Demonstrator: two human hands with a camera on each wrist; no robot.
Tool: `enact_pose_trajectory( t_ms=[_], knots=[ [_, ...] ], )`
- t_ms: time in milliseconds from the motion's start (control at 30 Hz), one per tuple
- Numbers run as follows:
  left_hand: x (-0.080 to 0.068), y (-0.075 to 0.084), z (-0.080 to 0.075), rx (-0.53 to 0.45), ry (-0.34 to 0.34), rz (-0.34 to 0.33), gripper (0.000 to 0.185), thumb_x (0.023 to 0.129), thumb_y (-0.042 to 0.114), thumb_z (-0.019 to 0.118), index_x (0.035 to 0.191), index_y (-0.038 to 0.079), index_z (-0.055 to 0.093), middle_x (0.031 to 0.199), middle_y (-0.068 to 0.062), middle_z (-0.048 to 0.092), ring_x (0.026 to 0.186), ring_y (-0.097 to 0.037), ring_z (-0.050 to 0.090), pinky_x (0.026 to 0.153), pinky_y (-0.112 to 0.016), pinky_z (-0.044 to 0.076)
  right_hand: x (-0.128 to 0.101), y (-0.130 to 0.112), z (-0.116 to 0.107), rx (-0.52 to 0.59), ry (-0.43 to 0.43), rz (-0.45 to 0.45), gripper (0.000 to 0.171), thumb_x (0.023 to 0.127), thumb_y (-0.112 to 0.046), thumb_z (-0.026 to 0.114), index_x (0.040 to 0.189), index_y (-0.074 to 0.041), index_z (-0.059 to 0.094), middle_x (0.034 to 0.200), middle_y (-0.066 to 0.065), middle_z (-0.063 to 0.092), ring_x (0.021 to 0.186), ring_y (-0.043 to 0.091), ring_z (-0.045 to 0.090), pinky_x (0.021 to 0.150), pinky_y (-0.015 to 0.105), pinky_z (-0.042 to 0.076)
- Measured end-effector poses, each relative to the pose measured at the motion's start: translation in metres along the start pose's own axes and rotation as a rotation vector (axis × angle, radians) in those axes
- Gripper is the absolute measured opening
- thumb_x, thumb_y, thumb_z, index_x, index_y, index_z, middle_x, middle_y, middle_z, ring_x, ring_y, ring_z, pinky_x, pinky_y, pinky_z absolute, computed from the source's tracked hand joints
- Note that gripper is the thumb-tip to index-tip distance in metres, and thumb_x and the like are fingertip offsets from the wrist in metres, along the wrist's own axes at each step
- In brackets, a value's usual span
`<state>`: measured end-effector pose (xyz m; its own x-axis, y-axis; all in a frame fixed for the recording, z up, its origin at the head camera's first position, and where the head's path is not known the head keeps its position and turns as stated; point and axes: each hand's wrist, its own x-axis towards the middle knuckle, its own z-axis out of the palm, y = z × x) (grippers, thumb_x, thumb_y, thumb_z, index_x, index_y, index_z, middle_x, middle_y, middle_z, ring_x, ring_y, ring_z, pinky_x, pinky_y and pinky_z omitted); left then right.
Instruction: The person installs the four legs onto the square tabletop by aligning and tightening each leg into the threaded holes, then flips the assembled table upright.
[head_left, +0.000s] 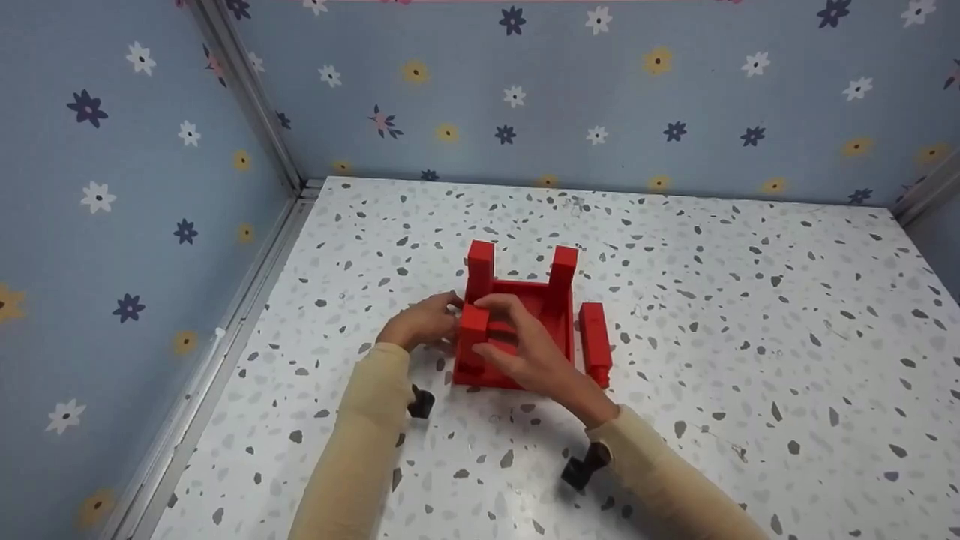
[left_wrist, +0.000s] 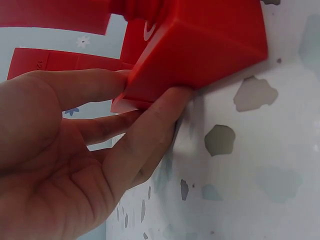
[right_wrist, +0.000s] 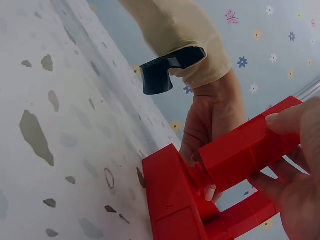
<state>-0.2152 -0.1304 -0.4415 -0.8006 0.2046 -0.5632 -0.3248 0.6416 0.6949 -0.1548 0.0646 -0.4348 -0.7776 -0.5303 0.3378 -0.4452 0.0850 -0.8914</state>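
Observation:
An upturned red plastic stool base (head_left: 569, 334) lies on the table with two legs, the far left leg (head_left: 480, 262) and the far right leg (head_left: 563, 266), standing up from its corners. My right hand (head_left: 536, 360) pinches a third red leg (right_wrist: 245, 147) near its top, thumb on one side and fingers on the other. This leg stands at the near left corner, a narrow threaded neck showing between it and the base in the right wrist view. My left hand (head_left: 429, 321) grips the base's left edge, thumb on its side (left_wrist: 195, 55) and fingertips low by the tabletop.
A loose red leg (head_left: 595, 337) lies just right of the base, its threaded end toward me. The speckled white table (head_left: 750, 315) meets flowered blue panels (head_left: 555, 97) at the back and left. Black mounts (head_left: 585, 466) stick out from both sleeves.

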Motion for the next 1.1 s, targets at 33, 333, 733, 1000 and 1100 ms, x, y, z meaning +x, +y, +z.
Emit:
enact_pose_trajectory(
  t_ms=[33,333,733,1000,1100],
  knots=[
    [0.0,0.0,0.0,0.003,-0.001,0.005,0.053,0.089,0.025,0.061,0.138,0.016,0.044,0.119,-0.008,0.058,0.099,-0.023,0.059,0.094,-0.04,0.047,0.0,0.001,0.0,-0.009,-0.001,0.0,0.051,0.088,-0.012,0.067,0.132,-0.018,0.041,0.133,-0.002,0.051,0.124,0.014,0.048,0.101,0.033,0.047],
    [-0.001,0.001,-0.001,-0.032,-0.022,0.011,0.049,0.09,0.022,0.058,0.136,0.014,0.045,0.117,-0.009,0.06,0.093,-0.021,0.063,0.09,-0.038,0.051,0.0,0.0,0.0,-0.061,-0.019,0.012,0.046,0.09,-0.015,0.066,0.13,-0.017,0.043,0.13,-0.001,0.052,0.122,0.014,0.05,0.099,0.032,0.048],
    [-0.001,0.001,-0.002,-0.037,-0.019,-0.023,0.053,0.089,0.024,0.06,0.139,0.016,0.042,0.115,-0.009,0.061,0.095,-0.022,0.063,0.091,-0.039,0.051,0.003,-0.002,0.001,0.066,-0.035,0.041,0.031,0.096,-0.02,0.055,0.126,-0.019,0.047,0.128,-0.001,0.052,0.118,0.016,0.053,0.1,0.036,0.047],
    [-0.003,0.002,0.0,-0.033,-0.004,-0.013,0.061,0.091,0.022,0.058,0.147,0.016,0.034,0.122,-0.009,0.059,0.104,-0.024,0.058,0.1,-0.044,0.044,0.013,-0.016,-0.01,0.175,-0.16,0.129,0.041,0.095,-0.015,0.059,0.134,-0.008,0.049,0.133,0.007,0.052,0.118,0.02,0.053,0.1,0.035,0.047],
    [-0.002,0.001,0.0,-0.051,-0.013,-0.008,0.059,0.092,0.021,0.057,0.146,0.015,0.034,0.125,-0.01,0.056,0.103,-0.023,0.06,0.098,-0.042,0.047,0.015,-0.016,-0.011,0.15,-0.148,0.151,0.041,0.092,-0.019,0.063,0.131,-0.011,0.051,0.13,0.006,0.053,0.117,0.018,0.054,0.098,0.035,0.048]
  ],
)
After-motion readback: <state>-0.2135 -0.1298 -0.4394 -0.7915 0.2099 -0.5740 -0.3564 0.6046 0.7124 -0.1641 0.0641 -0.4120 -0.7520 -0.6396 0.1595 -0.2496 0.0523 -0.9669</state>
